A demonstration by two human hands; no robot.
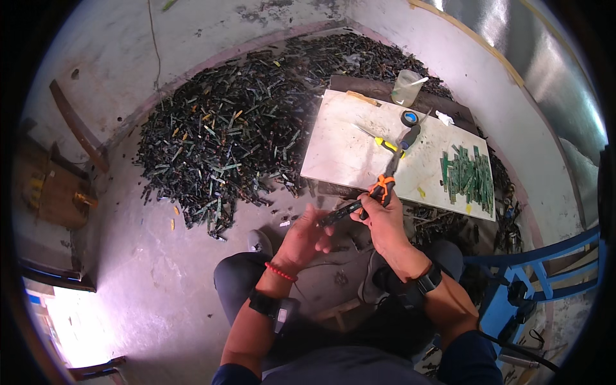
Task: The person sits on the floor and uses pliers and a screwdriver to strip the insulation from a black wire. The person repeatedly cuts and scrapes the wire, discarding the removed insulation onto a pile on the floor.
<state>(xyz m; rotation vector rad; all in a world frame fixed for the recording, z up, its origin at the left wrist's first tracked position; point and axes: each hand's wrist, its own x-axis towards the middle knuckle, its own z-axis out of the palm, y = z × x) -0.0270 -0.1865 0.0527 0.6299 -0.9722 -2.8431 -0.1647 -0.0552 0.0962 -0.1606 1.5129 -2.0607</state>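
Observation:
My right hand (387, 221) is closed around long-nose pliers (384, 186) with orange and black handles. Their dark jaws point away from me over the board's near edge. A narrow dark strip (339, 215), perhaps an electronic part, spans the gap between my hands. Its left end lies at the fingers of my left hand (302, 237), which hold it. The strip's other end meets the right hand by the plier handles; whether those fingers grip it too is hidden. On the pale board (337, 149) ahead lies a bundle of green circuit-board strips (467, 175).
A large heap of dark strips (240, 130) covers the floor left of and behind the board. On the board lie a yellow-handled tool (385, 143), a dark-handled tool (410, 137) and a tape roll (409, 118). Behind stands a plastic cup (406, 89). A blue chair (505, 293) is at right.

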